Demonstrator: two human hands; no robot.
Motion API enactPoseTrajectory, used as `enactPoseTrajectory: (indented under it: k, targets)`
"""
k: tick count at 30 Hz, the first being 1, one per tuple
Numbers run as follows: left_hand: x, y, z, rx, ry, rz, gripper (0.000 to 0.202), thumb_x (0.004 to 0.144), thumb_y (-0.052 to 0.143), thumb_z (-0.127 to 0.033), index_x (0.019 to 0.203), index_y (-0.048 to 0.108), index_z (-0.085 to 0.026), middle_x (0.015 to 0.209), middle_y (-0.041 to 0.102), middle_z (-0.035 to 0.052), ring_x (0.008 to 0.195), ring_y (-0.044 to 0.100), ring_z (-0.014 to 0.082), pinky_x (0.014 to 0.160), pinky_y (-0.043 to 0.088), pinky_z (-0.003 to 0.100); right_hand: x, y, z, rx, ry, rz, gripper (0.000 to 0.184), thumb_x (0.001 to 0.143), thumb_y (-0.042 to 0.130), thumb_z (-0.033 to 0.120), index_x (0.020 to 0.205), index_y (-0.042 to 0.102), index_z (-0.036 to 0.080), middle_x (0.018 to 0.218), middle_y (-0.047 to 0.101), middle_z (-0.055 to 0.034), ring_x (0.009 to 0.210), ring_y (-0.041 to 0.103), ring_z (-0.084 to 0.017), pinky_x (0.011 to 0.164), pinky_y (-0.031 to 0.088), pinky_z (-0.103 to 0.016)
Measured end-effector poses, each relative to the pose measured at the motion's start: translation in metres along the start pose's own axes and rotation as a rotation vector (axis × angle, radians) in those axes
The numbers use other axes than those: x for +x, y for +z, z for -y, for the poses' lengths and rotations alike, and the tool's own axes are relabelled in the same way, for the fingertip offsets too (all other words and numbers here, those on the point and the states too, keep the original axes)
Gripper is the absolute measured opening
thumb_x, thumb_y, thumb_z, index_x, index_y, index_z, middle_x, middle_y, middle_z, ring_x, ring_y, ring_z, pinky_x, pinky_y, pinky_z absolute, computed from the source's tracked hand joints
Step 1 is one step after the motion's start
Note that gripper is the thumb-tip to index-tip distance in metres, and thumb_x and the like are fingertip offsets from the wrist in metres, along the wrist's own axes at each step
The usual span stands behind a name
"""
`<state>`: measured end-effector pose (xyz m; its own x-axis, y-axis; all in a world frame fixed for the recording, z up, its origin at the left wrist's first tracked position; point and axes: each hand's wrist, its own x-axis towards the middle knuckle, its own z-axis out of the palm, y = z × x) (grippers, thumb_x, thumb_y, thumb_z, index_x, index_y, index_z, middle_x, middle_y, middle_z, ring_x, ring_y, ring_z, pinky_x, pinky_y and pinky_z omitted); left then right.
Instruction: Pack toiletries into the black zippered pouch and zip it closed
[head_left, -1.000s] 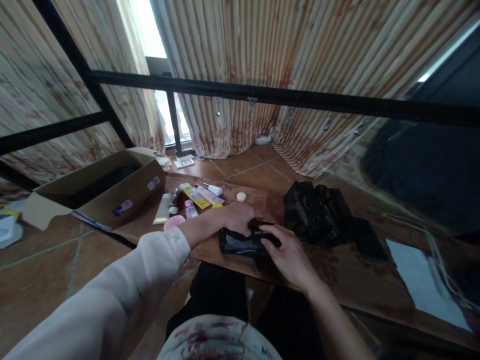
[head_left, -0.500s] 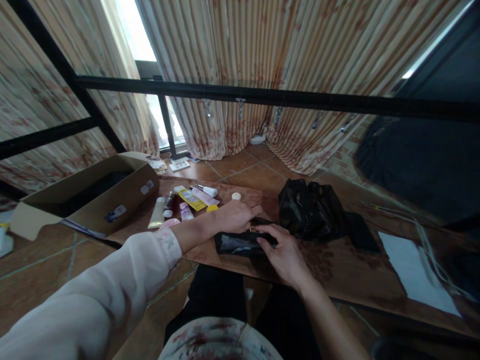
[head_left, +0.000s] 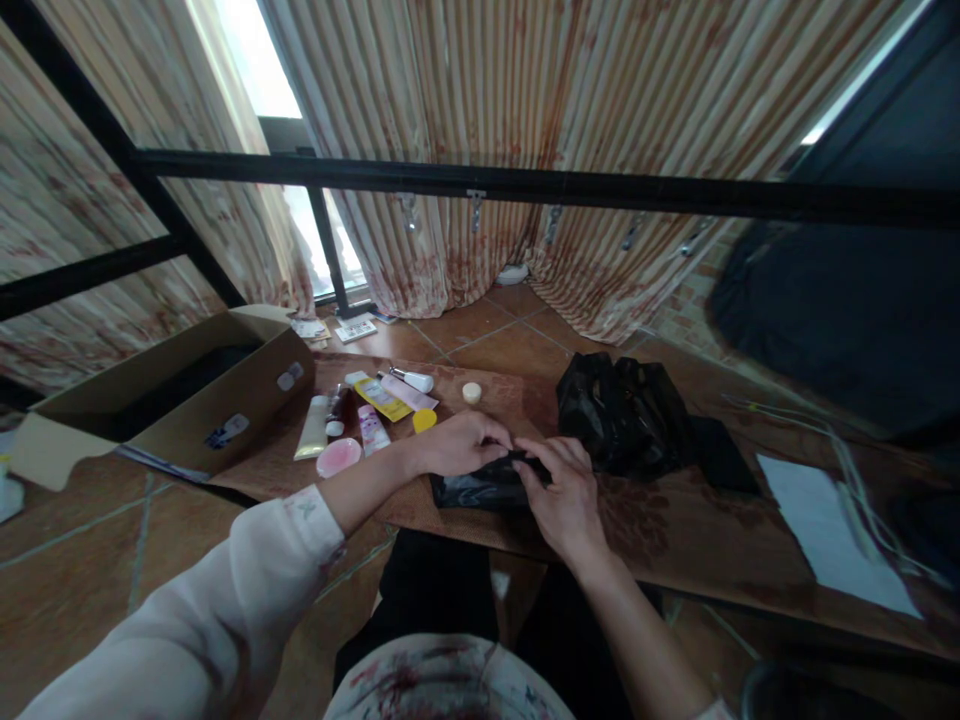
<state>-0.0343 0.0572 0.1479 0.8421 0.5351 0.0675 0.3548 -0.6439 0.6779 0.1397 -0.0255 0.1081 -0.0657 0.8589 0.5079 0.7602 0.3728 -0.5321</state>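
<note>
A shiny black pouch (head_left: 480, 490) lies at the front edge of the cloth-covered table, directly before me. My left hand (head_left: 461, 445) has its fingers bent down onto the pouch's upper edge from the left. From the right, my right hand (head_left: 562, 490) pinches the same edge, its fingertips close to the left ones. Both hands are closed; the exact bit between the fingertips is hidden. Left of the pouch are a yellow round lid (head_left: 424, 420), a pink round container (head_left: 339, 458), a purple-and-white tube (head_left: 373, 430) and several other tubes. A small cream-coloured round piece (head_left: 471, 392) sits behind my left hand.
At the left stands an open cardboard box (head_left: 217, 410) with something black inside. A bulky black bag (head_left: 622, 415) is to the right, beside a flat black item (head_left: 724, 455). Farther right lie white paper (head_left: 832, 535) and a pale cable (head_left: 851, 480). A black metal bar (head_left: 450, 178) crosses beyond the table.
My left hand has lowered from above the pouch onto its upper edge, fingertips meeting the right hand's. The right hand has shifted slightly. The pink container is now more visible.
</note>
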Motion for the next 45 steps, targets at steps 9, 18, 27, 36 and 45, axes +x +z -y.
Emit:
enactPoseTrajectory:
  k: [9,18,27,36,45]
  targets:
    - [-0.006,0.002,-0.004,-0.063,-0.029,-0.065,0.023,0.089,0.044,-0.018,0.091,0.067,-0.014,0.081,0.068,0.0016,0.074,0.06,0.0121,0.07,0.044,0.021,0.001,0.007,-0.003,-0.125,0.083,-0.086,0.008,0.083,0.064,0.027,0.086,0.069,0.022,0.1,0.061,-0.0063,0.1,0.048,-0.025,0.087,0.042,-0.04]
    - [-0.016,0.022,-0.011,0.094,-0.223,-0.332,0.012,0.082,0.056,-0.015,0.083,0.066,-0.02,0.078,0.067,-0.0017,0.075,0.062,0.0141,0.068,0.043,0.023,0.0,0.002,-0.005,0.069,0.165,-0.06,0.02,0.085,0.061,0.032,0.1,0.062,0.02,0.103,0.064,-0.006,0.102,0.053,-0.022,0.092,0.043,-0.04]
    - [-0.015,0.031,-0.016,0.144,-0.255,-0.479,0.012,0.082,0.057,-0.013,0.08,0.066,-0.022,0.08,0.067,-0.0008,0.077,0.063,0.0148,0.07,0.044,0.025,-0.005,-0.018,-0.027,0.14,0.188,-0.034,0.022,0.087,0.054,0.033,0.102,0.067,0.023,0.115,0.06,-0.0073,0.11,0.053,-0.022,0.098,0.042,-0.041]
    - [-0.001,0.009,-0.022,0.329,-0.372,-0.43,0.008,0.078,0.057,-0.015,0.078,0.064,-0.019,0.07,0.064,0.0002,0.066,0.06,0.0152,0.062,0.04,0.025,-0.041,-0.018,-0.055,0.223,0.38,-0.215,0.022,0.087,0.052,0.037,0.091,0.068,0.022,0.102,0.065,-0.0072,0.099,0.06,-0.02,0.091,0.046,-0.039]
    - [0.006,0.027,-0.003,0.043,-0.506,-0.685,0.014,0.079,0.056,-0.027,0.072,0.063,-0.018,0.063,0.063,-0.0012,0.059,0.058,0.0146,0.056,0.04,0.024,-0.07,-0.004,-0.059,0.239,0.465,-0.141,0.023,0.088,0.049,0.035,0.092,0.068,0.021,0.099,0.066,-0.0073,0.097,0.061,-0.022,0.087,0.047,-0.04]
